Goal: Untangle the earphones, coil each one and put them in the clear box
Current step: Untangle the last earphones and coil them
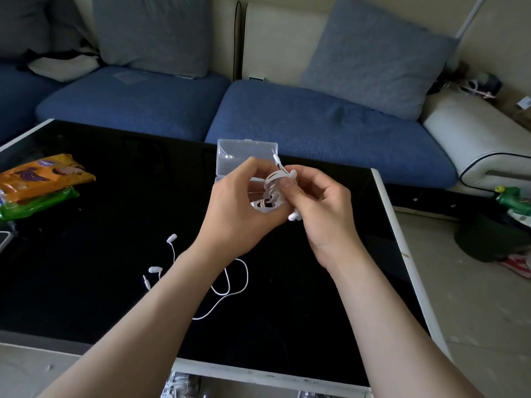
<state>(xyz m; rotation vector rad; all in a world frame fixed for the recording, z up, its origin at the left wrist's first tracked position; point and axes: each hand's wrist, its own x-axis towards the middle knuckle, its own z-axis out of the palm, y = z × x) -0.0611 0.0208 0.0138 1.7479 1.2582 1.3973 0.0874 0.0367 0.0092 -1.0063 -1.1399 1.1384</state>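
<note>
A white earphone coil point(273, 182) is held between both hands above the black table. My left hand point(241, 205) grips the coil from the left, and my right hand point(319, 208) pinches it from the right; its plug sticks up and an earbud hangs below. The clear box point(244, 156) stands open just behind my hands, with something white partly visible inside it. A second white earphone point(230, 280) lies loose on the table point(86, 254) under my left forearm, its earbuds and plug to the left.
Orange and green snack packets point(40, 182) lie at the table's left edge. A blue sofa with cushions point(316, 122) runs behind the table. Green items and a dark bag point(511, 219) sit on the floor to the right.
</note>
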